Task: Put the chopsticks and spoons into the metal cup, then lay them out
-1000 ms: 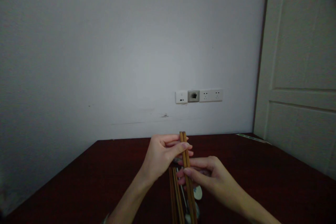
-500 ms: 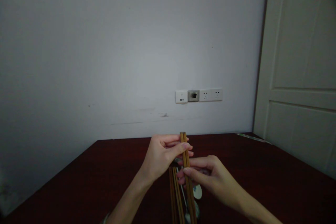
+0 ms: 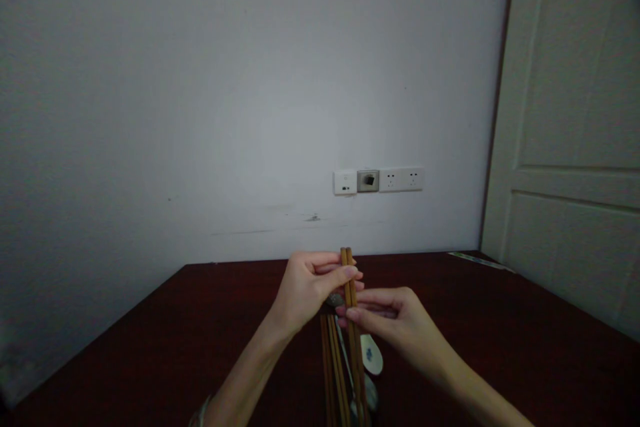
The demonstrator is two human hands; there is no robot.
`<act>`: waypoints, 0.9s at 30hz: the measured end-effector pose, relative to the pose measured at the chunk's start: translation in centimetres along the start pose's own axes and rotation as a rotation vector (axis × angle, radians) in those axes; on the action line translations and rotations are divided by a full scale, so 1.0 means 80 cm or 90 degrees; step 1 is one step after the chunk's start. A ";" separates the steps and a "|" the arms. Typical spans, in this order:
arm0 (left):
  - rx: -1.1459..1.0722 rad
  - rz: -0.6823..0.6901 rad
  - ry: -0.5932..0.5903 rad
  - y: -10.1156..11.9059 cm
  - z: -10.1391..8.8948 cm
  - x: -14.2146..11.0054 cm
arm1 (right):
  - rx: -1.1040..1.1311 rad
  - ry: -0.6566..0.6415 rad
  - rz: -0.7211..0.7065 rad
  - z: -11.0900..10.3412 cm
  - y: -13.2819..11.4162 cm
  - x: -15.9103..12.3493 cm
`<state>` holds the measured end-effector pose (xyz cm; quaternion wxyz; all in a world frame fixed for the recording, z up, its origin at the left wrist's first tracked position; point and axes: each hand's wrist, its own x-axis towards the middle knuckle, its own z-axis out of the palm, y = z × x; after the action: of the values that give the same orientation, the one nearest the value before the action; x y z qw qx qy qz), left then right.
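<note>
Both hands grip one pair of wooden chopsticks (image 3: 353, 340), held side by side above the table. My left hand (image 3: 313, 287) pinches them near their upper end, thumb in front and fingers behind. Lower down, my right hand (image 3: 393, 317) closes on the same pair from the right. Beneath them lie several more chopsticks (image 3: 334, 373), to the left of the held pair. A thin metal handle (image 3: 344, 350) runs beside those. A white spoon with a blue pattern (image 3: 371, 355) rests to the right, and a metal spoon (image 3: 370, 392) is partly hidden behind the held chopsticks.
The dark red table (image 3: 200, 340) reaches back to a pale wall (image 3: 250, 113) with sockets and switches (image 3: 401, 179). A metal utensil end (image 3: 335, 300) shows behind my hands. A flat strip (image 3: 483, 261) lies at the back right, near a white door (image 3: 575, 147).
My right hand has shifted slightly up and left along the chopsticks, uncovering more of the white spoon. My left hand keeps its grip near the upper end.
</note>
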<state>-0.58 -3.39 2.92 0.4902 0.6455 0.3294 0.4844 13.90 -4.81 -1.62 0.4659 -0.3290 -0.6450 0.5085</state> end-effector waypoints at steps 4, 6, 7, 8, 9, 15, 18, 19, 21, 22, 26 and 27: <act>-0.003 -0.005 -0.002 -0.006 0.000 0.004 | -0.001 0.038 -0.008 0.001 0.008 0.003; -0.007 -0.008 0.000 -0.007 0.001 0.006 | -0.007 0.043 -0.002 0.001 0.010 0.005; -0.008 -0.011 0.002 -0.007 0.001 0.006 | -0.005 0.044 0.005 0.001 0.010 0.005; -0.008 -0.014 0.006 -0.007 0.001 0.006 | 0.002 0.043 0.012 0.001 0.010 0.006; -0.007 -0.016 0.009 -0.007 0.002 0.006 | 0.012 0.041 0.019 0.001 0.010 0.006; -0.004 -0.019 0.021 -0.007 0.005 0.005 | 0.046 0.007 0.044 -0.002 0.008 0.006; -0.007 -0.016 0.017 -0.009 0.006 0.006 | 0.054 0.005 0.057 -0.004 0.008 0.006; -0.008 -0.015 0.014 -0.010 0.006 0.007 | 0.055 0.006 0.062 -0.004 0.008 0.006; -0.009 -0.013 0.014 -0.013 0.006 0.008 | 0.057 0.006 0.067 -0.005 0.007 0.006; -0.009 -0.010 0.015 -0.014 0.006 0.009 | 0.059 0.006 0.067 -0.006 0.008 0.006; -0.001 0.011 0.009 -0.022 0.007 0.013 | 0.075 0.004 0.065 -0.009 0.013 0.007; 0.002 0.016 0.005 -0.024 0.007 0.015 | 0.079 0.006 0.064 -0.010 0.015 0.008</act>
<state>0.37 -1.91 1.39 0.4814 0.6484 0.3242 0.4926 14.38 -3.62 -2.58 0.4622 -0.3339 -0.5926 0.5689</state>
